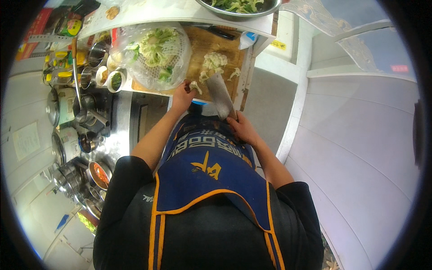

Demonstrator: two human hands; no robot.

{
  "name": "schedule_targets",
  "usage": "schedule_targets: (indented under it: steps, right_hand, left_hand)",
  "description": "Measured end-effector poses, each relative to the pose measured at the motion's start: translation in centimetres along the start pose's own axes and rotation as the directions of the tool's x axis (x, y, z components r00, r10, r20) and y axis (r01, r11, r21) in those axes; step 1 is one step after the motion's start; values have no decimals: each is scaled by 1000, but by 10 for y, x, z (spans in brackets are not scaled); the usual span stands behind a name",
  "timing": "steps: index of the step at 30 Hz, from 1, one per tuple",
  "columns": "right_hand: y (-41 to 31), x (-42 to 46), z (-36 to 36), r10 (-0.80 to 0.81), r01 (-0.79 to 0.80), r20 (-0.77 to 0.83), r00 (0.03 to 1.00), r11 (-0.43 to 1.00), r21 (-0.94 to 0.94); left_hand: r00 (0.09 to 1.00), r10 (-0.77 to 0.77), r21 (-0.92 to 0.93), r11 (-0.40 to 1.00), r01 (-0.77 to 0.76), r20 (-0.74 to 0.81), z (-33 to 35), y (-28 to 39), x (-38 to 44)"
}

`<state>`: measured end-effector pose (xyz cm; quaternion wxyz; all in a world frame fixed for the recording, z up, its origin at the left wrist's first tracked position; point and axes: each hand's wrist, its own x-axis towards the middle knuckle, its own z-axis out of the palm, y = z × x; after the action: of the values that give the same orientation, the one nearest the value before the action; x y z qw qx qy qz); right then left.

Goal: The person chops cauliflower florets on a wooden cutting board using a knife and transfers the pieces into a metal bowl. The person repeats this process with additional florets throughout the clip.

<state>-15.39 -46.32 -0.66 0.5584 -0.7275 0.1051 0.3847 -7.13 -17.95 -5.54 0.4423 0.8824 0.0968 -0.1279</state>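
Observation:
My right hand (240,125) grips the handle of a cleaver (220,94), its broad blade slanting over the front of the wooden cutting board (199,44). Between the fingers of my left hand (182,96) is a small cauliflower floret (195,87), held at the board's near edge. Just beyond the blade lies a pile of cut cauliflower (215,61), with a loose piece (234,73) to its right. A large cauliflower head (158,47) rests stem up in a clear plastic bag (183,62) with netting, left of the pile.
At the back of the board lies a black-handled knife (221,32). A metal bowl of green-stemmed florets (236,6) stands on the shelf above. Small bowls (116,81), a ladle (77,77) and pots crowd the left side. A white wall (351,135) borders the right.

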Motion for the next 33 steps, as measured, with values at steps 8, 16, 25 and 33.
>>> schedule_targets:
  steps: [8, 16, 25, 33]
  right_hand:
    - [10, -7, -1, -294, 210, -213, 932, 916, -343]
    - [-26, -18, -8, -259, 117, -235, 937, 865, -488]
    - [-40, -15, -4, -301, 134, -199, 932, 801, -584]
    - [-47, -21, -4, -315, 149, -165, 935, 769, -622]
  left_hand:
    - [999, -33, 171, 985, 36, -24, -10, -3, 5]
    - [994, 62, 349, 937, -27, -89, -2, 30, 4]
    - [993, 95, 372, 926, -60, -76, 25, 31, 40]
    - [993, 61, 277, 957, -88, 103, 12, 32, 48]
